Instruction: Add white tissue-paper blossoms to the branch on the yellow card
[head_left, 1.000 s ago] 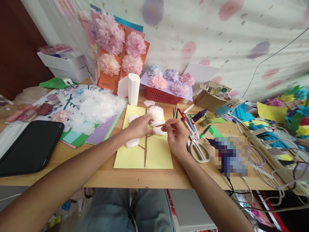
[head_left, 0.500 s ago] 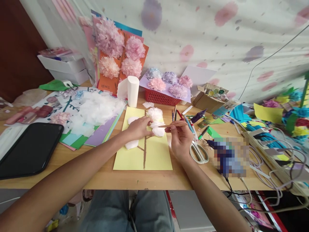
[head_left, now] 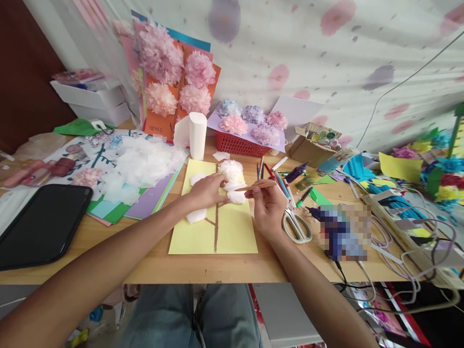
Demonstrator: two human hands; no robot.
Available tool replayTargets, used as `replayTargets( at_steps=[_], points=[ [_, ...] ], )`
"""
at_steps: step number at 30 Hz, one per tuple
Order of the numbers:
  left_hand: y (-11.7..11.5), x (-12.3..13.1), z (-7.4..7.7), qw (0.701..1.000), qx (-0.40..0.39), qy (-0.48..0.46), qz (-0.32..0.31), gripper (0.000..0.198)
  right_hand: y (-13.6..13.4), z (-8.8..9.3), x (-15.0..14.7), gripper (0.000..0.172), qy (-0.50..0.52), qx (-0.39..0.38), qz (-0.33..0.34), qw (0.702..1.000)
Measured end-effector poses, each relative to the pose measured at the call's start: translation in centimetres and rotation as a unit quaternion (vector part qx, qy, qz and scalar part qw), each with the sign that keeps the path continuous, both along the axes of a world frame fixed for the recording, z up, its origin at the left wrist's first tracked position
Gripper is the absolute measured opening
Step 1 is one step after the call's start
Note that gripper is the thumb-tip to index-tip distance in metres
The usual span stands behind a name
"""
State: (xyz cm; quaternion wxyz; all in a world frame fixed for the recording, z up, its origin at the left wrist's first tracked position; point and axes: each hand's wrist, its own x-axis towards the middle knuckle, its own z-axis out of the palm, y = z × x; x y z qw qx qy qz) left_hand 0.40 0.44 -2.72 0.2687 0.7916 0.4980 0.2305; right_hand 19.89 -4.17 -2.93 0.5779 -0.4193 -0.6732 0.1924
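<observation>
A yellow sheet of paper [head_left: 235, 237] with a brown painted trunk and branches lies on the table before me. Over it, my left hand [head_left: 208, 191] pinches the left edge of a white tissue piece [head_left: 236, 194] right of the trunk. My right hand [head_left: 268, 205] is closed round a thin brown stick, perhaps a pencil [head_left: 261, 185], its tip pointing left at that tissue. Just above sits a fluffy white tissue flower [head_left: 231, 169]. More folded white tissue [head_left: 196, 216] rests on the paper's left side, partly hidden by my left hand.
White-handled scissors [head_left: 297, 226] and loose pens [head_left: 286, 188] lie right of the paper. Beyond them are a blurred-out tool with cables [head_left: 342, 232] and a power strip [head_left: 409, 241]. A tissue roll [head_left: 197, 136], red basket [head_left: 239, 143], tissue pile [head_left: 148, 162] and black tablet [head_left: 45, 224] surround the paper.
The whole view has shifted slightly. Both hands keep nearly the same place over the paper, with the stick still at the white tissue.
</observation>
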Motion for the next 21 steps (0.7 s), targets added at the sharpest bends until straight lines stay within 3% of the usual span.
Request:
replayTargets(
  at_steps=[3, 10, 14, 18, 21],
  points=[
    [0.0, 0.1, -0.1, 1.0, 0.0, -0.004, 0.001, 0.044, 0.0, -0.2, 0.2, 0.014, 0.005, 0.015, -0.022, 1.0],
    [0.0, -0.1, 0.1, 1.0, 0.009, 0.007, -0.004, 0.042, 0.0, -0.2, -0.4, 0.015, -0.016, -0.017, 0.05, 0.998],
    [-0.1, 0.0, 0.2, 1.0, 0.008, 0.005, -0.003, 0.041, 0.0, -0.1, -0.4, 0.014, -0.017, -0.016, 0.046, 0.999],
    [0.0, 0.0, 0.1, 1.0, -0.011, 0.003, -0.001, 0.051, -0.7, 0.4, -0.4, 0.012, -0.024, 0.026, 0.031, 0.999],
    [0.2, -1.0, 0.9, 0.999, -0.031, -0.016, -0.005, 0.062, -1.7, 1.1, -0.4, 0.011, -0.126, 0.087, 0.076, 0.985]
  ],
)
